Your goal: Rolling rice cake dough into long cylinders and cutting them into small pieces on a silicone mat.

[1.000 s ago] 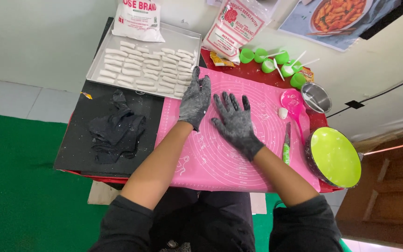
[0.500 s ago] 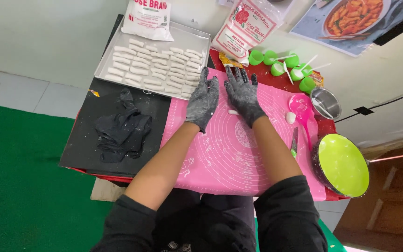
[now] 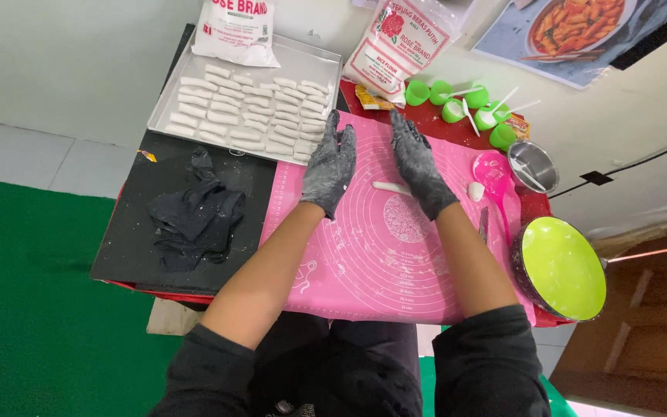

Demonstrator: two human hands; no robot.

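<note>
Hovering my left hand (image 3: 330, 164) and right hand (image 3: 420, 162) flat, fingers together, beside the dough stick (image 3: 392, 187) on the pink mat (image 3: 364, 262), I risk uneven rolling snapping it.

Pink mat (image 3: 364, 255) lies open; tray (image 3: 314, 62) and cups (image 3: 457, 108) block beyond.

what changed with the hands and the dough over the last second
Both gloved hands slid up the pink mat away from the person: left hand and right hand now stand apart, palms facing. A rolled dough strip now shows between them, let go. Tray of dough pieces, green bowl and black gloves stayed put.
</note>
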